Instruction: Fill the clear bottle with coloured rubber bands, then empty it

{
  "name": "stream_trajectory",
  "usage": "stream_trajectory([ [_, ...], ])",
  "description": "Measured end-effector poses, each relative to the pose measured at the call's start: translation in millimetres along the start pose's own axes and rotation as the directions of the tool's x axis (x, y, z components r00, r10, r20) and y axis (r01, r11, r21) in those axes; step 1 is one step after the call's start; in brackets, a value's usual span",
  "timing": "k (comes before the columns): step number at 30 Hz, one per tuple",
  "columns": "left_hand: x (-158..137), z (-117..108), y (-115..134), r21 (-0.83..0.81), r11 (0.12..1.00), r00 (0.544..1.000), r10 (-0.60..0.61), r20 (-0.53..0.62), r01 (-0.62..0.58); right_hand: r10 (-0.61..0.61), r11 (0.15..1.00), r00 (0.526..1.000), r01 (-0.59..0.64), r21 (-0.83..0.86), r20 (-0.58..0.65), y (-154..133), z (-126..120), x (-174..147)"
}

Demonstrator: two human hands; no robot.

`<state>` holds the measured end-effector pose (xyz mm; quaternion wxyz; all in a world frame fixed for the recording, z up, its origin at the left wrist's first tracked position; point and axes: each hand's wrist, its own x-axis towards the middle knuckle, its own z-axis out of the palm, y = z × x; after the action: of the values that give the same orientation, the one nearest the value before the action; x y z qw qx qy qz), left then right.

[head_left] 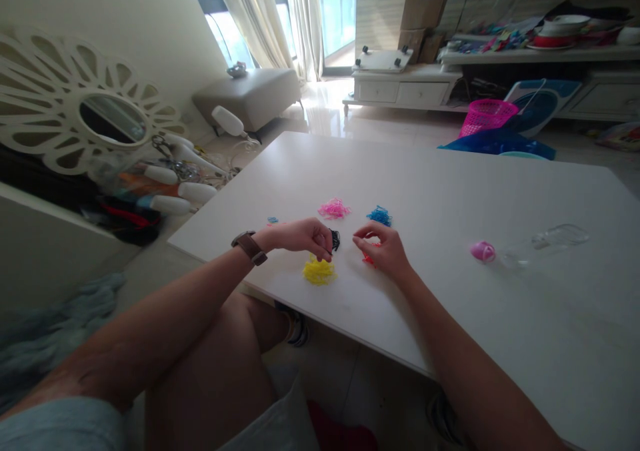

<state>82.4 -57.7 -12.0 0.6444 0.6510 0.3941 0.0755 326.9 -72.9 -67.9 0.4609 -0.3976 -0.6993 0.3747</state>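
My left hand [307, 236], with a brown-strapped watch [250, 247] on the wrist, is closed in a pinch beside a small pile of black rubber bands [335, 239]. Whatever its fingertips hold is too small to make out. Just below it lies a pile of yellow rubber bands [319, 271]. To the right, my right hand [385, 249] pinches thumb and forefinger together above red rubber bands [369, 260], which it partly covers. Anything in that pinch is also too tiny to name. Pink rubber bands [334, 209] and blue rubber bands [379, 215] lie farther back.
The piles lie on a white table [450, 191]. Toward its right are a pink egg-shaped object [483, 251] and a clear plastic bottle [560, 235]. A few light-blue bands [273, 220] sit left. Beyond the far edge stands a pink basket [487, 114].
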Motion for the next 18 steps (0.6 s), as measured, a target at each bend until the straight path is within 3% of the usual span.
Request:
stream_trajectory([
  [3,3.4,2.7,0.5,-0.010,0.999,0.999,0.036,0.009,-0.036,-0.017,1.000,0.984,0.014,0.015,0.176,-7.6,5.2,-4.5],
  [6,6.9,4.1,1.4,-0.006,0.998,0.998,0.060,0.017,-0.059,-0.028,0.999,0.967,0.020,0.038,0.253,-11.9,7.3,-6.4],
  [15,10.4,8.6,7.5,0.031,0.995,0.994,0.093,-0.056,-0.092,-0.106,0.994,0.960,0.102,0.026,0.258,-16.7,6.7,-6.6],
  [18,10.4,-2.2,4.6,0.105,0.984,0.973,0.160,-0.166,-0.144,-0.113,0.993,0.982,0.118,-0.025,0.150,-15.7,5.2,-5.0],
])
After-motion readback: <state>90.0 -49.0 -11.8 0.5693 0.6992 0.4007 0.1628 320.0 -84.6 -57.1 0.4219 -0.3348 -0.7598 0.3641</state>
